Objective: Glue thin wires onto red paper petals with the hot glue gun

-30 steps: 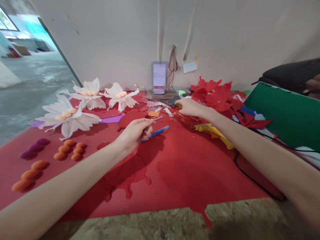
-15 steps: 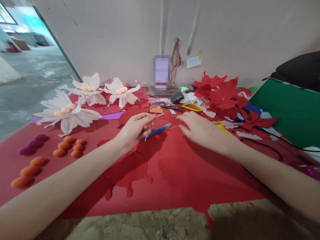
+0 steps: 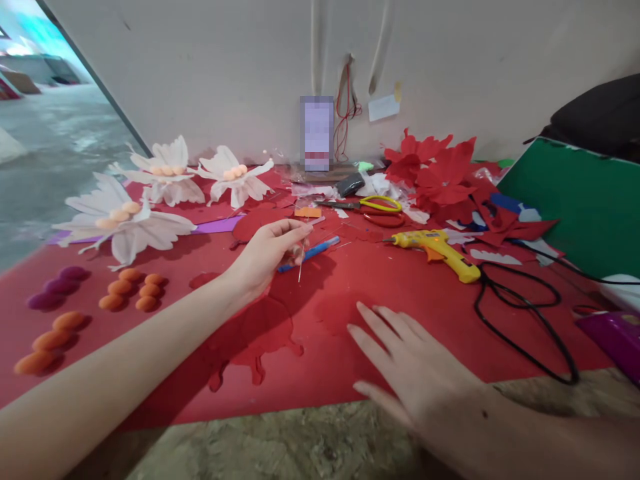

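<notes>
My left hand (image 3: 267, 255) is raised over the red sheet (image 3: 390, 293), its fingertips pinched on a thin wire pin (image 3: 301, 261) that hangs downward. A blue pen (image 3: 310, 254) lies just behind that hand. My right hand (image 3: 410, 363) hovers low over the near edge of the red sheet, fingers spread, holding nothing. A yellow glue gun (image 3: 440, 247) with a black cord (image 3: 520, 313) lies to the right, well beyond my right hand. Yellow-handled scissors (image 3: 373, 204) and red-handled scissors (image 3: 383, 219) rest farther back.
White paper flowers (image 3: 125, 220) lie at the back left, with orange balls (image 3: 130, 292) and purple balls (image 3: 53, 288) in front of them. Red paper flowers (image 3: 440, 173) and scraps pile at the back right beside a green board (image 3: 580, 207). Bare mottled floor (image 3: 300, 440) shows in front.
My right hand has drawn back from the scissors at the far side to the near edge of the red sheet, now spread open. My left hand stays put, holding the pin.
</notes>
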Motion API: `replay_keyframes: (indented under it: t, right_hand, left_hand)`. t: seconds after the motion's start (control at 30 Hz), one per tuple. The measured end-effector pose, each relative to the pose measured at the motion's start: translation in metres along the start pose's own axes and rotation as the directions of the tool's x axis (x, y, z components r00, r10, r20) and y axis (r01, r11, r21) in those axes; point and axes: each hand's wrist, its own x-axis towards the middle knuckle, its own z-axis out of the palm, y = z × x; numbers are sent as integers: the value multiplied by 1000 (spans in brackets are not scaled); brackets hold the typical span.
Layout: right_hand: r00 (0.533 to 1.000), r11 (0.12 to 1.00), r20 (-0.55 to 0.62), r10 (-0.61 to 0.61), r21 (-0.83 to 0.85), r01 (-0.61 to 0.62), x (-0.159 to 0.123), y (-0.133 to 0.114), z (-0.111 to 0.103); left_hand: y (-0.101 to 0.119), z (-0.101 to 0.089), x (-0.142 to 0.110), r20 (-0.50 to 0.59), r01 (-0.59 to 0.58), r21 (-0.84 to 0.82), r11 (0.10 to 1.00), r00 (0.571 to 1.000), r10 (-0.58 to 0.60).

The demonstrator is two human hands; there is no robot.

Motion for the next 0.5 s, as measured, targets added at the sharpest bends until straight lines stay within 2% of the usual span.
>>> replay_keyframes:
  t: [0.13, 0.23, 0.3, 0.4, 0.5]
  right_hand:
    - [977, 995, 208, -58, 91, 39, 10, 24, 1]
    - [919, 963, 377, -117, 271, 12, 20, 35, -6]
    - [881, 921, 438, -181, 388, -4, 26, 42, -10]
    - [855, 834, 410, -317, 550, 46, 33, 55, -9]
    - [867, 767, 315, -385, 632, 111, 33, 66, -3]
  left_hand:
    - [0, 2, -3, 17, 0, 21, 1000, 1000, -1]
    - [-1, 1, -2, 29, -9, 31, 999, 1000, 8]
    - [-2, 1, -1, 51, -7, 49, 999, 999, 4]
    - [-3, 1, -1, 115, 8, 103, 995, 993, -20]
    - [-4, 4, -4, 195, 26, 180, 983, 979, -62]
